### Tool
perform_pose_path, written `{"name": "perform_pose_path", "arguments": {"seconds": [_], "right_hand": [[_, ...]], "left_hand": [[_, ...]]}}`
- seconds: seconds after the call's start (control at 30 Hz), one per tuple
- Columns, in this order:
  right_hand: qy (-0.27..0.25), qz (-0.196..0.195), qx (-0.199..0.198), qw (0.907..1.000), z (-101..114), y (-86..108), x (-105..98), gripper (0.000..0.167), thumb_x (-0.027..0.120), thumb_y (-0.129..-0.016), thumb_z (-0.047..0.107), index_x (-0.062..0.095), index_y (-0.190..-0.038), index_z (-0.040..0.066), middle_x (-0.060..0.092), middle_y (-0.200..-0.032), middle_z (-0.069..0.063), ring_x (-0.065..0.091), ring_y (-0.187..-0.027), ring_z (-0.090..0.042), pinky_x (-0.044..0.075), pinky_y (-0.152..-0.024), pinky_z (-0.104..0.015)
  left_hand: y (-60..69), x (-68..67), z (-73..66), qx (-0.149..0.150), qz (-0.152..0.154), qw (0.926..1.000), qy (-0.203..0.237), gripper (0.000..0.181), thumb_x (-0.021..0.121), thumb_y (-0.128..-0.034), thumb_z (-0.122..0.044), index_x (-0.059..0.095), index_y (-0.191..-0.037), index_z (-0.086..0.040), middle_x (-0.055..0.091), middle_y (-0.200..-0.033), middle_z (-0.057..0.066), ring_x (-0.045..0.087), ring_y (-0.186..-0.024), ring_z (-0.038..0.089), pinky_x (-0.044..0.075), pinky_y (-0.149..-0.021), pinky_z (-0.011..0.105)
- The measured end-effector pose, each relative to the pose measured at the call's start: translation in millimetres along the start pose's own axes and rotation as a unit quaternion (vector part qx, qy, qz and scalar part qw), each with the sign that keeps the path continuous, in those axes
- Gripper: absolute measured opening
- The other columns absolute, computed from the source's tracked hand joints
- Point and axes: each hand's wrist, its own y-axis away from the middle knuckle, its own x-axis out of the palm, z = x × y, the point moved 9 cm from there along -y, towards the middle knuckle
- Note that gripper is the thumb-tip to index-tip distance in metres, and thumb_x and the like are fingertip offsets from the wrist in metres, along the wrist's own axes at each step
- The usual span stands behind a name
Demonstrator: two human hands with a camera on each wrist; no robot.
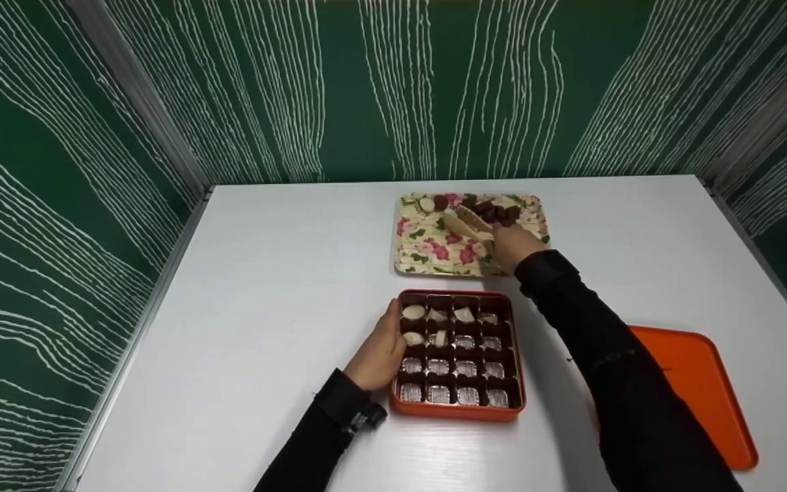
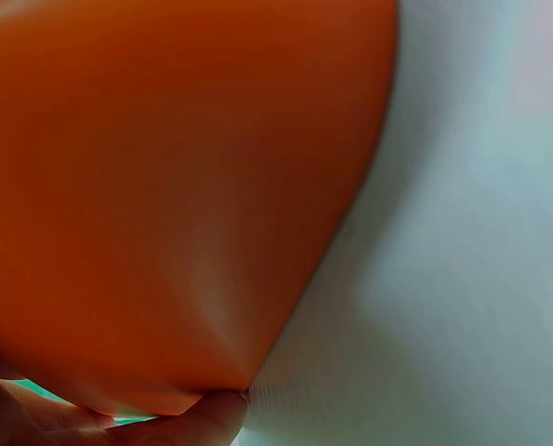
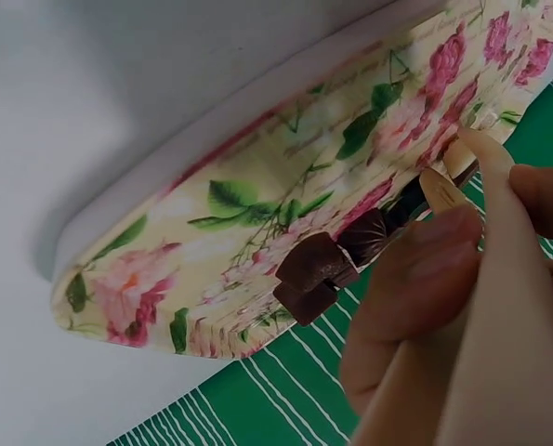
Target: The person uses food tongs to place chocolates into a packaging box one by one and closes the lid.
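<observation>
My left hand [image 1: 376, 352] holds the left side of a red-orange box [image 1: 458, 412], its fingers [image 2: 211, 418] against the wall in the left wrist view. The box has a brown divided insert. Several white chocolates [image 1: 413, 312] lie in its far compartments; the near ones show silvery bottoms. My right hand [image 1: 516, 244] grips pale wooden-looking tongs [image 1: 468, 229] over a floral tray [image 1: 407, 263]. Their tips spread apart near dark brown chocolates [image 1: 489, 210] on the tray's far side. Whether anything sits between the tips, I cannot tell.
To the right, partly under my right sleeve, lies a flat orange lid [image 1: 701, 383]. A white round chocolate [image 1: 426, 204] and a brown one [image 1: 440, 201] sit at the tray's far left. Green walls with white lines stand around the white table [image 1: 284, 273].
</observation>
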Motion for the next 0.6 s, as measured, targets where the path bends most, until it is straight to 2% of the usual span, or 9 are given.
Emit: {"name": "perform_pose_path", "arguments": {"seconds": [0.13,0.3,0.6], "right_hand": [[-0.002,-0.006,0.014,0.9999,-1,-9.0,4,0.044,0.047,-0.109,0.019,0.052,-0.135,-0.017,0.061,-0.109,-0.037,0.061,-0.097,-0.05,0.052,-0.083,-0.058],[-0.011,-0.01,0.024,0.9996,-4,-15.5,8,0.041,0.05,-0.108,0.018,0.054,-0.135,-0.014,0.059,-0.11,-0.035,0.061,-0.095,-0.049,0.053,-0.083,-0.058],[-0.009,0.006,-0.004,0.9999,-1,-4.0,1,0.043,0.048,-0.109,0.014,0.048,-0.143,-0.012,0.059,-0.119,-0.036,0.062,-0.1,-0.048,0.052,-0.086,-0.058]], "left_hand": [[0.4,-0.4,-1.0,0.002,0.002,1.0,0.005,0.067,0.037,-0.1024,-0.001,0.004,-0.159,0.012,0.011,-0.165,0.032,0.016,-0.154,0.037,0.014,-0.127,0.044],[0.0,0.1,-1.7,0.007,0.004,0.9999,0.015,0.067,0.036,-0.1014,0.0,0.003,-0.158,0.014,0.01,-0.165,0.033,0.014,-0.155,0.037,0.013,-0.127,0.044],[0.2,-0.5,-2.1,0.012,0.006,0.9999,0.003,0.066,0.036,-0.1012,0.001,0.004,-0.157,0.015,0.009,-0.165,0.034,0.013,-0.154,0.038,0.013,-0.127,0.045]]}}
